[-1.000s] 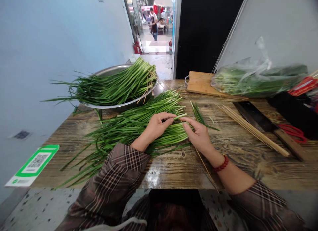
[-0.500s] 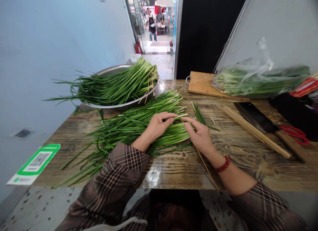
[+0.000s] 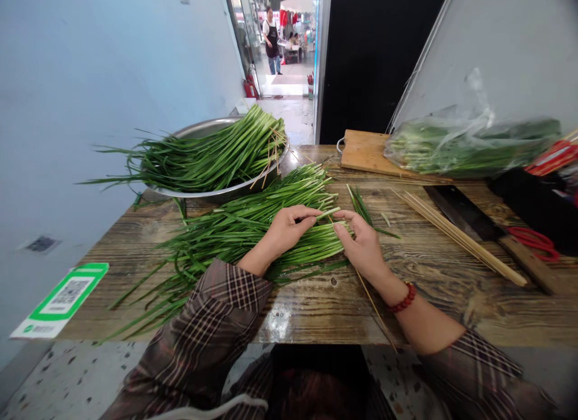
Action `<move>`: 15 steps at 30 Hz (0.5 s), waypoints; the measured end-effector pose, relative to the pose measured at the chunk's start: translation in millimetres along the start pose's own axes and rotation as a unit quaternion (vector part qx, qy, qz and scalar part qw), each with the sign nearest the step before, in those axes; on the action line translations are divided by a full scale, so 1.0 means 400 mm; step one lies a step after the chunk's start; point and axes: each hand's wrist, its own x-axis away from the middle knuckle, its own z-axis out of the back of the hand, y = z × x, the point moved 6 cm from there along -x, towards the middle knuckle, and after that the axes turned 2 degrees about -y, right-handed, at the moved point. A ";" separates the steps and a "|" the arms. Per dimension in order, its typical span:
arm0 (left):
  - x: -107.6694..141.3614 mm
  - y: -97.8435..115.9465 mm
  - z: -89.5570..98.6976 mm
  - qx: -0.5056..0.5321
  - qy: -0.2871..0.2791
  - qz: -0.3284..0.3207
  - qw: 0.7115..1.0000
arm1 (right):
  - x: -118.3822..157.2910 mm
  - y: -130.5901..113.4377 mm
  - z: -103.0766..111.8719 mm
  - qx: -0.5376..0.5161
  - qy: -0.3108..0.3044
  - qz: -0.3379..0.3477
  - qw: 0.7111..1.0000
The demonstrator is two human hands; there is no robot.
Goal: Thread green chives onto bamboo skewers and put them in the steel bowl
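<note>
Garlic chives lie in a spread pile on the wooden table, pale stem ends to the right. Over the pile, my left hand pinches a few chive stems between thumb and forefinger, their white ends sticking out rightward. Close beside those ends is my right hand, its fingers closed around a thin bamboo skewer. The skewer slants from the stem ends down under the palm toward the table's front edge. Whether its tip has pierced the stems is too small to tell.
A metal basin at the back left holds more chives with skewers in their stems. To the right lie loose skewers, a cleaver, red-handled scissors and a cutting board under bagged greens. A person stands beyond the doorway.
My hands stay nearly in place; the right fingers have shifted slightly at the stem ends. Outside the doorway, the person has changed position and stance.
</note>
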 end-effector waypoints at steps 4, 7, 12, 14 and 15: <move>-0.001 0.002 -0.001 -0.007 -0.005 -0.007 1.000 | 0.002 0.015 -0.007 -0.033 -0.010 -0.029 0.999; -0.001 0.001 -0.002 -0.017 -0.008 -0.015 1.000 | 0.001 0.004 -0.007 -0.027 -0.020 -0.012 0.999; 0.001 -0.003 -0.014 -0.023 -0.018 -0.028 0.999 | -0.002 0.006 -0.007 -0.040 -0.006 -0.010 0.999; 0.003 -0.002 -0.023 -0.021 -0.031 -0.035 0.999 | -0.002 0.014 -0.006 -0.044 0.008 -0.021 0.999; 0.004 0.000 -0.027 -0.021 -0.037 -0.037 0.998 | -0.002 0.018 -0.004 -0.043 0.015 -0.024 0.999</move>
